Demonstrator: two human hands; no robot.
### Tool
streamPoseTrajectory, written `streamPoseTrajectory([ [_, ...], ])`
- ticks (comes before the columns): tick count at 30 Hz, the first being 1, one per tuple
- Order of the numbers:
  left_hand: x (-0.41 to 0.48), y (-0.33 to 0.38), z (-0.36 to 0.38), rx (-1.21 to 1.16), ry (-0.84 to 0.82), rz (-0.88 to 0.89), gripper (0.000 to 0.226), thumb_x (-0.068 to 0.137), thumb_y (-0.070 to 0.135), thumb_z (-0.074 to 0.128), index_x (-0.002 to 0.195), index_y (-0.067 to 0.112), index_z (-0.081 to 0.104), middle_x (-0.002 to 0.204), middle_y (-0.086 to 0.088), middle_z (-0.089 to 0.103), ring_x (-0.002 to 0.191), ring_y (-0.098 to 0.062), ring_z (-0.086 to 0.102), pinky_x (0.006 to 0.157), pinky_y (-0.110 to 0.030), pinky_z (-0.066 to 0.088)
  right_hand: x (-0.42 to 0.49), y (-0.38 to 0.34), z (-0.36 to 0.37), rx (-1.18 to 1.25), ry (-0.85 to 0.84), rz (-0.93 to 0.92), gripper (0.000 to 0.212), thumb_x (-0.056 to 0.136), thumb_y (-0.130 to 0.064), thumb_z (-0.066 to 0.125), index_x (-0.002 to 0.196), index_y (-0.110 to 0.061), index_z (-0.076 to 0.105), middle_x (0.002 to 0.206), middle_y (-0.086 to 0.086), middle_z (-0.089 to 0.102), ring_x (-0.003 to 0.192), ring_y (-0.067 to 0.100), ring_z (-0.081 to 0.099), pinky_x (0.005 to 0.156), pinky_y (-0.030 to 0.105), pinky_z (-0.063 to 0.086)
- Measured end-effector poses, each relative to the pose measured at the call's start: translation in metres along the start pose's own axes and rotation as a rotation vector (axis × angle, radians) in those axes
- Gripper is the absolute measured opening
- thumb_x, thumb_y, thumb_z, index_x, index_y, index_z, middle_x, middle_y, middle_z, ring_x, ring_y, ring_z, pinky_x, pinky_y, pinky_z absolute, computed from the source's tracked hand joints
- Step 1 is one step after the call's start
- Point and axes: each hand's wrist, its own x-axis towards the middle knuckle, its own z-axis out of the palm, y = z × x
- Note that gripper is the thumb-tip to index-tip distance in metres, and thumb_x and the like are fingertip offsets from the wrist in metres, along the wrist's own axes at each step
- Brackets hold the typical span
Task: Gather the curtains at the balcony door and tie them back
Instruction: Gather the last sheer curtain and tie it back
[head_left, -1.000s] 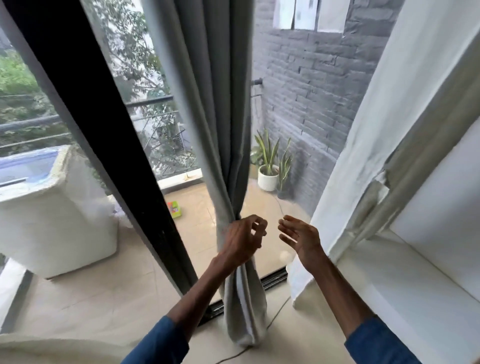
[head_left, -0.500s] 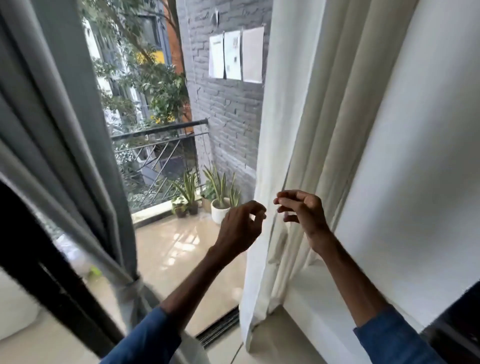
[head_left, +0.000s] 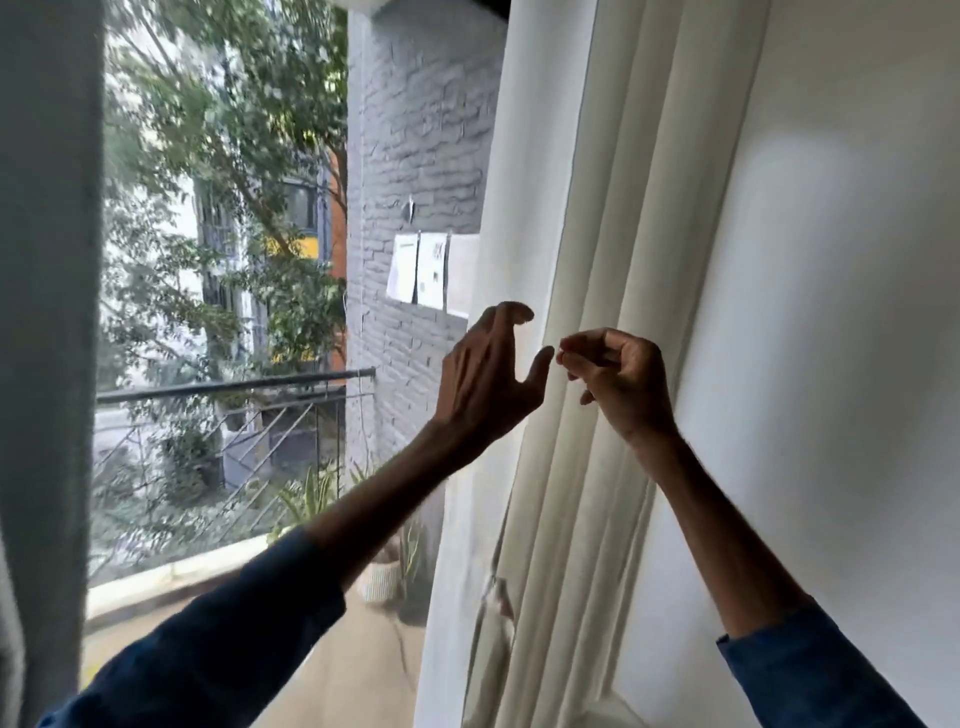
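Note:
A white curtain (head_left: 613, 218) hangs in long folds right of the balcony opening, beside the white wall. My left hand (head_left: 488, 379) is raised in front of its outer edge, fingers arched and thumb spread apart, with no cloth gripped. My right hand (head_left: 618, 379) is level with it and a little to the right, in front of the folds. Its fingers are curled, thumb tip against the forefinger, and I see nothing held between them. The grey curtain (head_left: 47, 338) hangs blurred along the left edge, away from both hands.
Beyond the opening are a metal balcony railing (head_left: 234, 387), a grey brick wall (head_left: 421, 130) with paper sheets (head_left: 431, 270) pinned on it, and potted plants (head_left: 382, 577) on the tiled floor. A white wall (head_left: 857, 364) lies at the right.
My left hand has let go of the gathered grey curtain. The view has swung right and upward, and both hands have risen to the white curtain.

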Motion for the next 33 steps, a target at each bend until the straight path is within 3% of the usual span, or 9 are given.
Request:
streamPoseTrajectory([
  [5, 0.079, -0.003, 0.009, -0.013, 0.072, 0.123, 0.05, 0.086, 0.043, 0.063, 0.126, 0.019, 0.046, 0.118, 0.007, 0.057, 0.098, -0.013, 0.063, 0.066, -0.026, 0.047, 0.062, -0.026, 0.0, -0.14, 0.125, -0.178, 0.009, 0.088, -0.018, 0.075, 0.096, -0.014, 0.075, 0.088, -0.004, 0.076, 0.08, 0.012, 0.072, 0.069, 0.032, 0.06],
  [11, 0.159, -0.005, 0.017, -0.026, 0.168, 0.178, 0.049, 0.086, 0.045, 0.061, 0.124, 0.019, 0.043, 0.117, 0.004, 0.057, 0.096, -0.019, 0.063, 0.067, -0.028, 0.043, 0.14, -0.055, -0.005, -0.324, 0.36, -0.295, 0.011, 0.09, -0.02, 0.071, 0.098, -0.012, 0.072, 0.092, -0.007, 0.074, 0.08, 0.009, 0.07, 0.081, 0.032, 0.058],
  [14, 0.201, 0.0, 0.015, -0.048, 0.174, 0.174, 0.05, 0.088, 0.051, 0.057, 0.123, 0.019, 0.041, 0.116, 0.003, 0.057, 0.094, -0.022, 0.063, 0.069, -0.031, 0.044, 0.182, -0.066, 0.0, -0.381, 0.439, -0.367, 0.025, 0.091, -0.029, 0.07, 0.109, -0.01, 0.066, 0.105, -0.004, 0.072, 0.088, 0.014, 0.067, 0.084, 0.034, 0.055],
  [17, 0.24, 0.01, 0.008, -0.065, 0.164, 0.142, 0.052, 0.088, 0.056, 0.055, 0.122, 0.018, 0.04, 0.113, -0.002, 0.061, 0.094, -0.026, 0.063, 0.074, -0.036, 0.047, 0.222, -0.079, 0.009, -0.413, 0.482, -0.38, 0.043, 0.093, -0.036, 0.066, 0.125, -0.009, 0.056, 0.12, 0.003, 0.064, 0.104, 0.018, 0.063, 0.091, 0.033, 0.05],
  [21, 0.294, 0.025, -0.001, 0.017, 0.209, 0.17, 0.051, 0.088, 0.054, 0.055, 0.12, 0.015, 0.042, 0.106, -0.006, 0.065, 0.091, -0.032, 0.063, 0.072, -0.037, 0.044, 0.278, -0.101, 0.012, -0.407, 0.525, -0.41, 0.048, 0.096, -0.033, 0.063, 0.132, -0.003, 0.051, 0.126, 0.011, 0.062, 0.114, 0.025, 0.061, 0.098, 0.037, 0.049],
  [25, 0.337, 0.04, -0.002, 0.153, 0.264, 0.239, 0.051, 0.086, 0.05, 0.057, 0.116, 0.011, 0.042, 0.093, -0.008, 0.061, 0.082, -0.033, 0.062, 0.066, -0.037, 0.045, 0.324, -0.115, 0.002, -0.322, 0.562, -0.407, 0.053, 0.094, -0.036, 0.065, 0.132, -0.004, 0.05, 0.126, 0.013, 0.063, 0.116, 0.025, 0.061, 0.089, 0.026, 0.045],
  [28, 0.367, 0.045, 0.001, 0.225, 0.331, 0.267, 0.049, 0.082, 0.044, 0.062, 0.112, 0.011, 0.042, 0.085, -0.004, 0.053, 0.079, -0.033, 0.062, 0.063, -0.036, 0.037, 0.35, -0.122, -0.006, -0.28, 0.584, -0.426, 0.055, 0.091, -0.041, 0.067, 0.132, -0.008, 0.049, 0.126, 0.011, 0.063, 0.115, 0.025, 0.061, 0.086, 0.026, 0.041],
  [30, 0.391, 0.047, 0.004, 0.272, 0.373, 0.25, 0.047, 0.081, 0.04, 0.063, 0.111, 0.01, 0.041, 0.086, -0.006, 0.056, 0.082, -0.035, 0.063, 0.063, -0.036, 0.034, 0.362, -0.125, -0.008, -0.304, 0.578, -0.45, 0.055, 0.093, -0.038, 0.067, 0.134, -0.008, 0.046, 0.13, 0.012, 0.061, 0.12, 0.028, 0.059, 0.09, 0.029, 0.041],
  [33, 0.429, 0.051, 0.015, 0.367, 0.39, 0.183, 0.049, 0.085, 0.037, 0.06, 0.118, 0.005, 0.043, 0.104, -0.014, 0.065, 0.097, -0.04, 0.063, 0.069, -0.038, 0.037, 0.377, -0.126, -0.01, -0.342, 0.545, -0.488, 0.059, 0.096, -0.032, 0.063, 0.142, -0.004, 0.039, 0.137, 0.017, 0.056, 0.126, 0.033, 0.054, 0.101, 0.038, 0.044],
])
